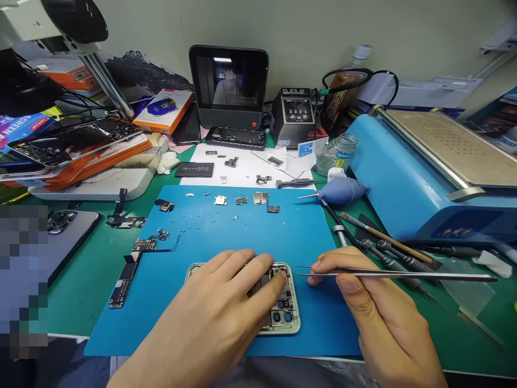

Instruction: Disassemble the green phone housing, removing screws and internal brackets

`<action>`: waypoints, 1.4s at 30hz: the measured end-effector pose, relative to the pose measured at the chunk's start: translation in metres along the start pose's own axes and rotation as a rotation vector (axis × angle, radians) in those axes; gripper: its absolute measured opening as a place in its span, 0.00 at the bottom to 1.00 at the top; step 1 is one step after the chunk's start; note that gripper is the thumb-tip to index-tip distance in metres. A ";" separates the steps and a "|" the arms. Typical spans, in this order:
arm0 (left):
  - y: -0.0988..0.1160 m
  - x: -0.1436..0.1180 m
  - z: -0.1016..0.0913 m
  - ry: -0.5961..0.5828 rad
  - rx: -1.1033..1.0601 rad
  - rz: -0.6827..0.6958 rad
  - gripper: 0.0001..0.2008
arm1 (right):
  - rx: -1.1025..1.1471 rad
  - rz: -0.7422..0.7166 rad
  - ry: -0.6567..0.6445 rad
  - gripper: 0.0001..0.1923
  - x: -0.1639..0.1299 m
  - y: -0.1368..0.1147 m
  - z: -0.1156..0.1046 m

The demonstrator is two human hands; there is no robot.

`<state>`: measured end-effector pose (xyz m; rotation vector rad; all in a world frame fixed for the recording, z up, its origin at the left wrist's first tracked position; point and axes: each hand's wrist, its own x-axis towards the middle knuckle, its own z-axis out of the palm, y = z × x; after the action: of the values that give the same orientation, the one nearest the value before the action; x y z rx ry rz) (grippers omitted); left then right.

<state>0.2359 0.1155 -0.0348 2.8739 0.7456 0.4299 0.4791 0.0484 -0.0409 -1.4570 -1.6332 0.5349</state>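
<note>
An opened phone frame (291,318) with a pale green rim lies on the blue mat (226,231) near the front edge, camera lenses at its right end. My left hand (220,310) rests flat over it, fingertips on the inner parts. My right hand (377,312) sits just right of the phone and pinches a pair of metal tweezers (404,275). Their tips point left toward the phone; their tail reaches far to the right. A logic board (125,275) and a flex cable part (151,243) lie on the mat's left side.
Small shields and screws (242,200) dot the mat's far edge. A blue air blower (343,190), brush (383,237) and screwdrivers (399,264) lie right of the mat. A blue heating machine (424,172) fills the right. A monitor (229,86), another phone (68,231) and boxes stand behind and left.
</note>
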 end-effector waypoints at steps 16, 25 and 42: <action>0.004 -0.006 -0.002 0.320 -0.063 -0.005 0.12 | 0.164 0.153 0.648 0.11 0.000 -0.011 -0.005; -0.011 -0.048 -0.012 0.474 -0.149 -0.276 0.10 | -0.107 0.237 0.274 0.17 -0.019 0.016 -0.095; -0.034 -0.045 -0.009 0.374 -0.177 -0.485 0.08 | -1.082 -0.025 0.205 0.19 0.000 -0.004 -0.019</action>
<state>0.1799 0.1233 -0.0445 2.3583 1.3414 0.9140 0.4922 0.0433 -0.0280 -2.1225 -1.8365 -0.6259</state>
